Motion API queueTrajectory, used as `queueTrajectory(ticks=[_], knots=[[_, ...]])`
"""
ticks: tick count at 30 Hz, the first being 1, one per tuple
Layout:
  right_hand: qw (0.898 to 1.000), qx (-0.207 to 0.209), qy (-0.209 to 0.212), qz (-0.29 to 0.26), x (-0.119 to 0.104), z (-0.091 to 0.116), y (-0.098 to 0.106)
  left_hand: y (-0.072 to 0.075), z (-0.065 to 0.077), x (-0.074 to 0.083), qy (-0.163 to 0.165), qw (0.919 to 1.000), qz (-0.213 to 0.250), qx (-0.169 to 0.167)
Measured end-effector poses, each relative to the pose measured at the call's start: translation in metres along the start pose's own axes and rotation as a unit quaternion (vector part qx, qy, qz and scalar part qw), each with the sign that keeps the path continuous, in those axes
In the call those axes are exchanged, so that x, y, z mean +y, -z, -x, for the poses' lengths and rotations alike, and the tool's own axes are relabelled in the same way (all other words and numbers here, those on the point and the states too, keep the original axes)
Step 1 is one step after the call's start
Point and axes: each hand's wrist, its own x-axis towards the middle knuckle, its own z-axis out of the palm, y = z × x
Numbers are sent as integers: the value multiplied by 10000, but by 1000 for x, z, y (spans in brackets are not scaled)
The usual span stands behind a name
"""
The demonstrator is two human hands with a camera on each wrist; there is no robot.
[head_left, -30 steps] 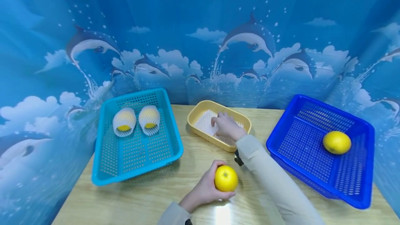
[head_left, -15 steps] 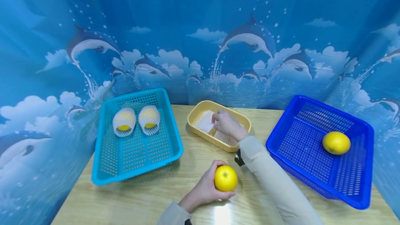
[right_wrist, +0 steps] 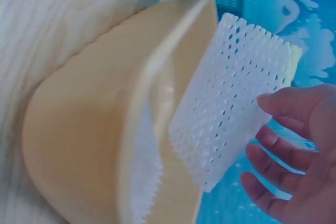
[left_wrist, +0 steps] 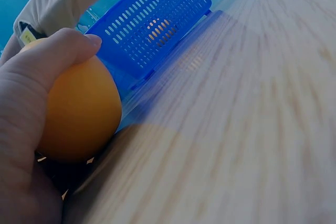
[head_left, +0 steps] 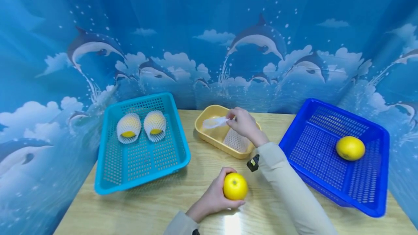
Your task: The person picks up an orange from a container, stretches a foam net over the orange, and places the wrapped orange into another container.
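Observation:
My left hand (head_left: 215, 196) grips a round yellow fruit that looks like an orange (head_left: 235, 186), low over the table's front. In the left wrist view the thumb curls over the orange (left_wrist: 81, 111). My right hand (head_left: 245, 123) pinches a white foam fruit net (head_left: 213, 122) by one edge above the tan plastic box (head_left: 209, 138). The right wrist view shows this flat foam net (right_wrist: 226, 100) tilted over the box's rim, held between thumb and fingertips. Another foam net (head_left: 236, 140) lies inside the box.
At the left, a teal basket (head_left: 143, 171) holds two yellow fruits in foam nets (head_left: 128, 128). A dark blue basket (head_left: 321, 162) with one bare yellow fruit (head_left: 350, 148) stands at the right. A dolphin-print curtain (head_left: 209, 46) hangs behind the wooden table (head_left: 130, 213).
My right hand has pinched one foam net and lifted it off the box's bottom, rising slightly right. The left hand still holds the orange in the same place.

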Motion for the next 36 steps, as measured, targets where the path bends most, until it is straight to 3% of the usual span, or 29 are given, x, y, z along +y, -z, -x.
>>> queueTrajectory(ticks=[8, 15, 24, 31, 36], knots=[[9964, 676, 296, -416, -12, 21, 19, 1, 3, 3, 61, 10000, -67, -39], [9796, 1459, 658, -1215, -33, 47, 39, 0, 2, 2, 2, 9999, -149, -72], [9509, 1453, 626, -2660, -52, 86, 54, -1, 1, -1, -717, 9971, -272, -21], [9239, 1359, 833, -3477, -55, 114, 52, -1, 0, -2, -796, 9968, -91, 84], [9152, 1240, 589, -3788, -57, 131, 49, 0, 0, -5, -841, 9962, 209, 97]])
